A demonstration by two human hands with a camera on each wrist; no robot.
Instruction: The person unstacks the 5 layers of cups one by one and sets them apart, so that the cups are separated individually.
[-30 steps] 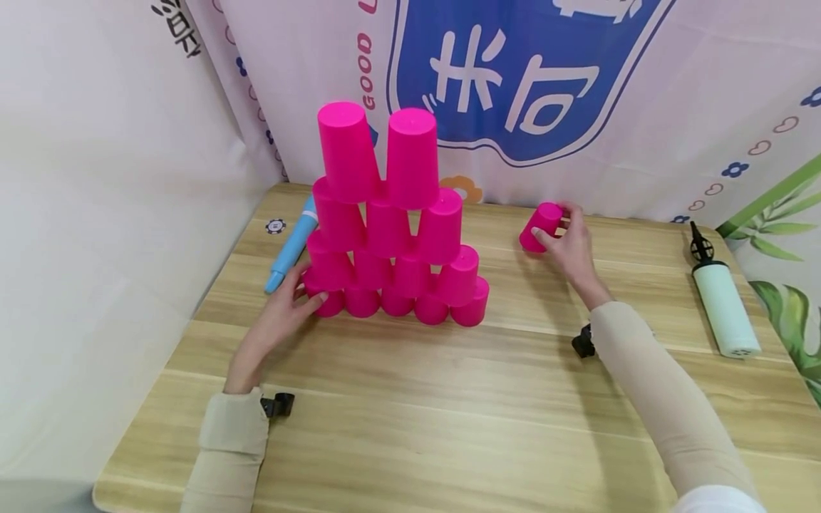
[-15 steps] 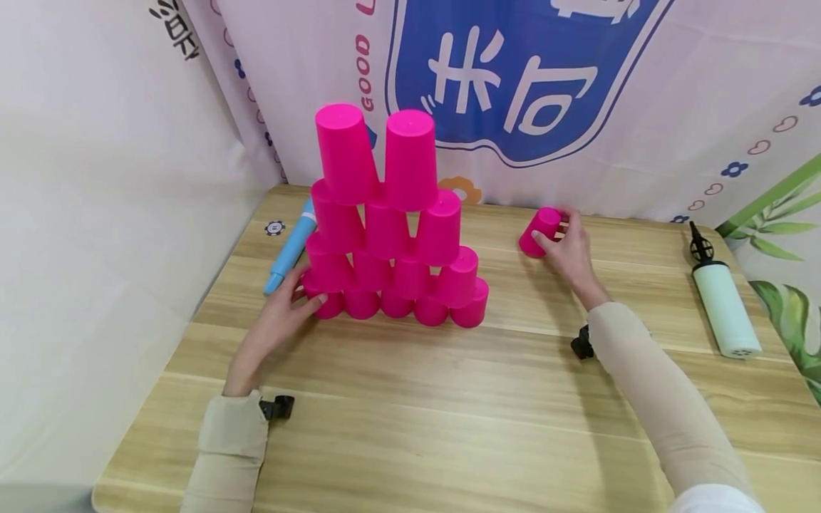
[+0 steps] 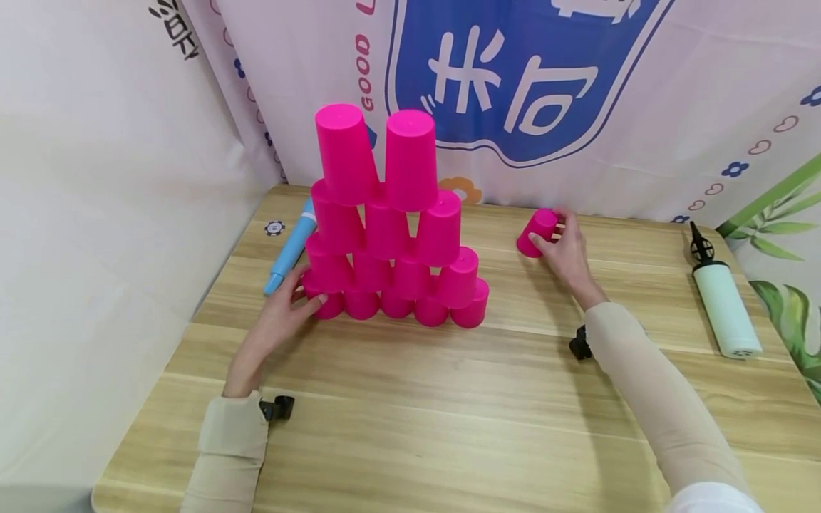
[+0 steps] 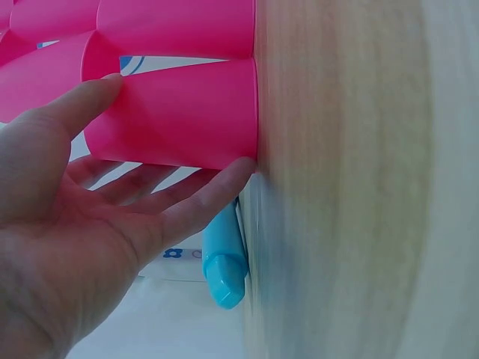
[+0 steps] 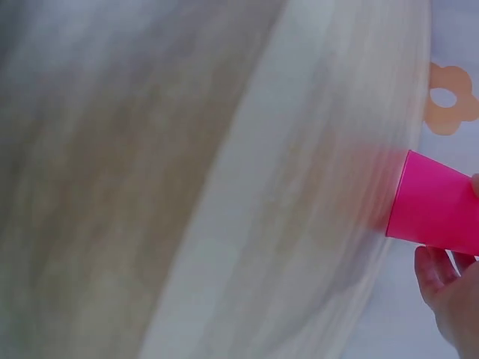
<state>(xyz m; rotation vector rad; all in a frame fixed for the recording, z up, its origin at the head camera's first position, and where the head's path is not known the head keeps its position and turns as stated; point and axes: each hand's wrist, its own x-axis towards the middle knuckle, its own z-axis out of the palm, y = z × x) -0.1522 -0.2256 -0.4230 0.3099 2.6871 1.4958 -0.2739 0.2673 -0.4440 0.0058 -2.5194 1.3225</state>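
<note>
Pink cups (image 3: 368, 268) stand upside down in a tower of staggered rows, with two cups side by side on top. My left hand (image 3: 282, 311) holds the leftmost cup (image 4: 172, 116) of the bottom row, thumb on its near side and fingers along its outer side. To the right of the tower, my right hand (image 3: 566, 249) grips a single upside-down pink cup (image 3: 539, 234) between thumb and fingers, its wide rim close over the table. The right wrist view catches that cup (image 5: 434, 206) at its right edge, with part of the hand.
Behind the tower's left side lies a blue pen-shaped tube (image 3: 291, 249), near a round sticker (image 3: 275, 228) on the wooden table (image 3: 410, 420). A pale green hand pump (image 3: 725, 306) lies at the right. A printed cloth (image 3: 513, 171) hangs along the back edge.
My right hand and its cup have shifted slightly nearer and to the left. The left hand and the tower look the same.
</note>
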